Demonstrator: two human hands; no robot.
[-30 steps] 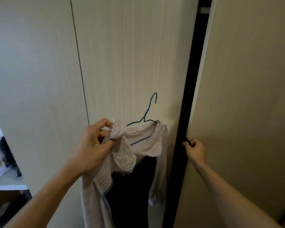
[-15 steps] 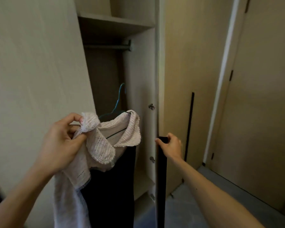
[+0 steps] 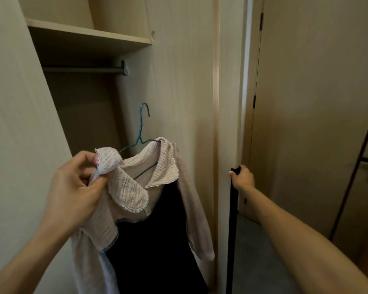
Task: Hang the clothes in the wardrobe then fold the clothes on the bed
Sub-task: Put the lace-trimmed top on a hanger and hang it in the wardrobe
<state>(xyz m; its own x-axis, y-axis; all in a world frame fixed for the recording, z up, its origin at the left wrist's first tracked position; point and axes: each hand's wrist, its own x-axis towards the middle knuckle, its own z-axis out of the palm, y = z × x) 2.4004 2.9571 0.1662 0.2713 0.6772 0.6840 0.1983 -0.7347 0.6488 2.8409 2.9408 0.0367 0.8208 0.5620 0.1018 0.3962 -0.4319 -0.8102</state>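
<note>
Pinching a top at its bunched lace collar, the left grip has thumb and curled fingers closed on the fabric, low and left of centre in front of the open wardrobe.

- Top: beige knit with a scalloped collar, draped on a hanger. One sleeve falls below the left grip, the other hangs down the right side.
- Hanger: blue wire. Its hook stands upright and free, below the rail and apart from it. One shoulder wire pokes out at the collar's far end.
- Dark garment: hangs inside the top and shows between its open fronts. What kind of garment it is cannot be told.
- Right grip: fingers curled round the top end of a black handle, arm stretched out from the lower right.
- Handle: a long vertical strip running down the edge of the door, which stands open to the right of the top.
- Rail: a grey bar across the upper part of the wardrobe, fixed to the side wall just under a shelf.
- Left panel: pale wood grain, filling the left edge of the view.
- Room door: plain, beyond the right grip, with dark hinges on its left edge.
- Floor: grey, visible below the right arm.
</note>
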